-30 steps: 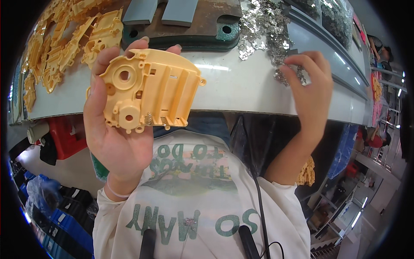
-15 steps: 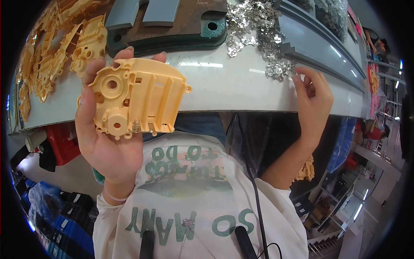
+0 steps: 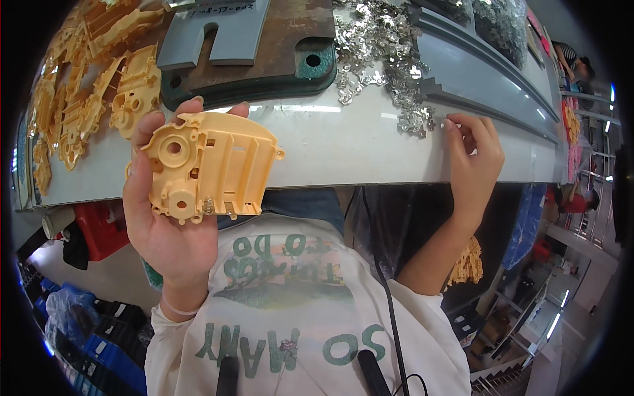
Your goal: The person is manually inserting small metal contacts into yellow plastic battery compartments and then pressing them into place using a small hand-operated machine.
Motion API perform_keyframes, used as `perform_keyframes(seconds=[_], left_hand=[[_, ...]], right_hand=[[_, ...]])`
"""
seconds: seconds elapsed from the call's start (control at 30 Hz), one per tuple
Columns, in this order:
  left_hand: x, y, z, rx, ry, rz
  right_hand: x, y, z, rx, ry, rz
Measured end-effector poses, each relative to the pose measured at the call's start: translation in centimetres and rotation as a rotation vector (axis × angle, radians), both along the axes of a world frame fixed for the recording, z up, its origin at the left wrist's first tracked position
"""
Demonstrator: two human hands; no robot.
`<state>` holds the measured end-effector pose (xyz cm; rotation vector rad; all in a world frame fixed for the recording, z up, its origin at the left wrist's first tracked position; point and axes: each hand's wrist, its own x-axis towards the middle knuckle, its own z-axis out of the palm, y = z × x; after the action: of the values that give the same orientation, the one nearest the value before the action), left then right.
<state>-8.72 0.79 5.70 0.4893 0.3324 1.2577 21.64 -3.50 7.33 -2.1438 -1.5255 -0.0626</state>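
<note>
My left hand is closed round the edge of a yellow-orange plastic housing, holding it over the table's front edge. Round bosses, holes and parallel ribs cover its visible face. A small metal spring sits near its lower edge, with a small metal clip beside it. On the right, my right hand has thumb and forefinger pinched together just above the tabletop. Whatever lies between those fingertips is too small to make out. Close to them is the near end of a heap of small shiny metal pieces.
More yellow-orange housings are piled at the left. Behind my left hand stands a dark-based machine with a grey slotted plate. A long grey profile borders the metal pieces. A black cable hangs down my front.
My right hand's pinched fingers are now slightly apart from the metal heap. The housing stays in my left hand. The whole view has shifted a little, with the table lower in it.
</note>
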Motion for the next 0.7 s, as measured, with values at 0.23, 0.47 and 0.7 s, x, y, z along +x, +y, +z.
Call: perform_keyframes(seconds=[0.23,0.47,0.7], left_hand=[[-0.3,0.2,0.0,0.014,-0.022,-0.002],[-0.6,0.6,0.3,0.001,-0.014,0.024],[0.3,0.9,0.9,0.063,0.051,-0.016]], right_hand=[[-1.1,1.3,-0.4,0.207,-0.024,0.137],[-2.2,3.7,3.3,0.315,0.004,0.329],[-4.1,12.5,4.2,-0.048,-0.194,0.604]])
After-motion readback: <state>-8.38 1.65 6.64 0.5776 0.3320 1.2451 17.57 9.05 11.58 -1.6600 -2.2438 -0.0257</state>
